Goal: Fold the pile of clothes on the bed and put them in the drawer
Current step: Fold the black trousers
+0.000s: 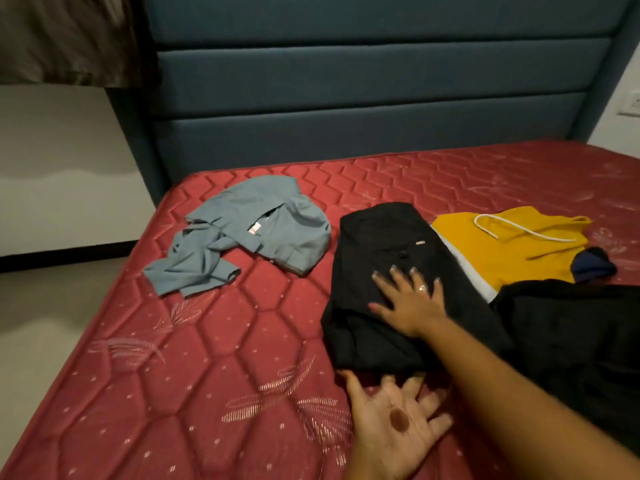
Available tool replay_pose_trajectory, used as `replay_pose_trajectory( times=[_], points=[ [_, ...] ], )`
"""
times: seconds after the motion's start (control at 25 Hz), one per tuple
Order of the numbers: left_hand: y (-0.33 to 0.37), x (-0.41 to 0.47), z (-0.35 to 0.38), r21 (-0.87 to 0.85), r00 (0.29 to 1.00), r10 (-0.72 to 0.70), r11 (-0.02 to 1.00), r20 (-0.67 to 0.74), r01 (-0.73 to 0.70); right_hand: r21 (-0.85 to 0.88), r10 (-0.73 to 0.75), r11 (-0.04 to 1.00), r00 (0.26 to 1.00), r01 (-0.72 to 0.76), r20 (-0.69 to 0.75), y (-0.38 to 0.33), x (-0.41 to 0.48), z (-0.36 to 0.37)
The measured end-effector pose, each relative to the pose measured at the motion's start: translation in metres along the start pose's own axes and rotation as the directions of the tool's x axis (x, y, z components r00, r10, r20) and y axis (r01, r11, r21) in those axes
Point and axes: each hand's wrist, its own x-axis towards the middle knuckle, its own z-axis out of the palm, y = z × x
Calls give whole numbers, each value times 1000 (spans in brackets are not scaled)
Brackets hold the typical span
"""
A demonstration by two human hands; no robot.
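Note:
A folded black garment (381, 244) lies on the red mattress (194, 375). My right hand (408, 299) presses flat on top of it with the fingers spread. My left hand (391, 420) lies palm up at the garment's near edge, fingers straight, with the fingertips touching or just under that edge. A crumpled grey-blue garment (249, 233) lies apart to the left. To the right are a yellow hooded top (512, 244) with a white drawstring, a small navy piece (592, 266) and another black garment (581, 341).
A padded blue headboard (363, 98) stands behind the mattress. The mattress's left edge drops to the floor (45, 306) beside a white wall. A wall socket (632, 103) sits at the far right. No drawer is in view.

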Motion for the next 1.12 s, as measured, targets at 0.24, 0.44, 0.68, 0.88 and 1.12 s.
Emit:
replay_pose_trajectory(
  times=[0.24,0.44,0.68,0.88,1.12],
  points=[
    [24,-62,-25,98,994,89,992,-60,-83,-1,100,995,993,-100,59,-12,-23,35],
    [99,-115,-94,876,639,769,291,24,-384,-24,148,988,987,-150,-67,-56,-48,40],
    [234,-143,-136,673,693,675,-638,254,375,-193,-197,966,974,172,-116,-167,4,34],
    [277,-108,-137,598,669,697,-659,257,456,-298,-101,949,995,103,21,-166,65,52],
    [299,-86,-138,584,657,706,-659,264,474,-303,-71,951,997,60,-27,-175,95,70]
  ],
)
